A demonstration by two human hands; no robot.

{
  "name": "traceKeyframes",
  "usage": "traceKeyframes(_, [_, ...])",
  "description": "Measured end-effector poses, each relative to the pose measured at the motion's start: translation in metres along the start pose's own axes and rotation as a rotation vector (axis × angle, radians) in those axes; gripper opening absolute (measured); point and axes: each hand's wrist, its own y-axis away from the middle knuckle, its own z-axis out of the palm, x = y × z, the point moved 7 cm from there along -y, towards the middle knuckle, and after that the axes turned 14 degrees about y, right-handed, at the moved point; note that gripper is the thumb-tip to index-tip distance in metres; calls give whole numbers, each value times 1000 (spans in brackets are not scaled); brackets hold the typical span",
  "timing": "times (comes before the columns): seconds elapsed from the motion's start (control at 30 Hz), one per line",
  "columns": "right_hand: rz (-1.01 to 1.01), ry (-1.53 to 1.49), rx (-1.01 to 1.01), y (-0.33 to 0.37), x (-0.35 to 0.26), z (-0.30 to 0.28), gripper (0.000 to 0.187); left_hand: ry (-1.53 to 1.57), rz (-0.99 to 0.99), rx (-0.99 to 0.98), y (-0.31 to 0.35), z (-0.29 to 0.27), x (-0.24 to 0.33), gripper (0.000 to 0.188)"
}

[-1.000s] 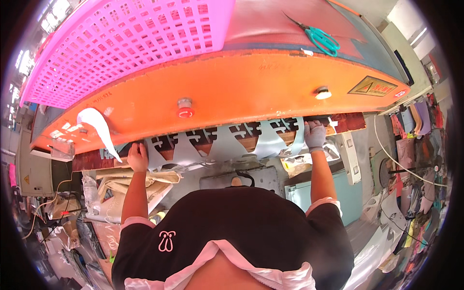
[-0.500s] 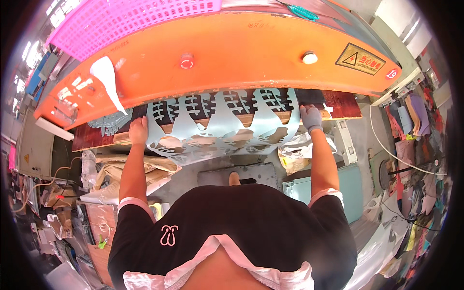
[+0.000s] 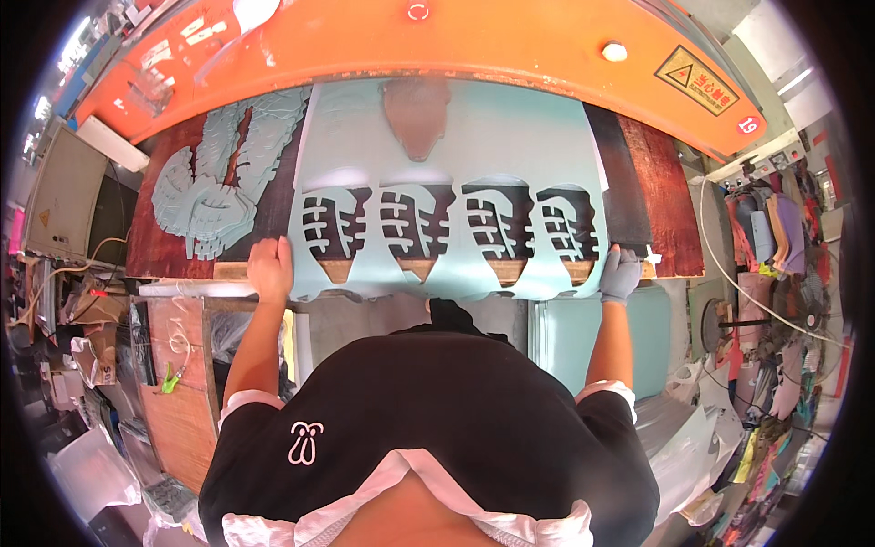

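Observation:
A pale blue-green sheet (image 3: 510, 137) lies over the cutting table, with a row of shoe-upper-shaped cut-outs along its front and its front edge bending over the table edge. My bare left hand (image 3: 271, 267) is closed at the sheet's front left corner. My right hand (image 3: 622, 275), in a grey glove, is closed on the sheet's front right edge. Parts of the fingers of both hands are hidden. Toward the back middle of the sheet is a brown shape (image 3: 415, 118); I cannot tell whether it is a die or an opening. Overlapping cut pieces (image 3: 214, 205) of the same colour lie at the left.
An orange machine beam (image 3: 510, 41) with a pale knob (image 3: 614, 51) spans the back above the table. Dark red board (image 3: 661, 182) shows at the table's right end. Stacked blue-green sheets (image 3: 597, 337) stand below at right. A grey cabinet (image 3: 59, 196) is at far left.
The orange beam sits farther back in view, uncovering more table and the cut pieces. The perforated sheet, earlier hanging well over the front edge, now lies mostly flat, with its uncut area showing.

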Motion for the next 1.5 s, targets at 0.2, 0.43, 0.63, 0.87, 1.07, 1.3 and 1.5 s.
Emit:
traceKeyframes(0.2, [57, 12, -70, 70, 28, -53, 30, 65, 79, -21, 75, -47, 18, 32])
traceKeyframes(0.43, [100, -8, -170, 111, 48, -88, 27, 145, -183, -209, 133, -72, 12, 20])
traceKeyframes(0.63, [108, -198, -69, 64, -21, -100, 35, 296, 247, -57, 84, -53, 87, 31])
traceKeyframes(0.87, [-534, -403, -282, 34, -309, -72, 70, 137, 264, -218, 33, 73, 141, 42])
traceKeyframes(1.07, [-431, 28, -693, 34, -371, -57, 84, 367, 137, -203, 32, 69, 128, 51])
traceKeyframes(1.3, [-289, 60, -589, 34, -360, -59, 85, 326, 145, -184, 31, 64, 133, 53])
traceKeyframes(1.5, [-224, -25, -700, 34, -359, -56, 80, 352, 145, -176, 29, 61, 135, 51])
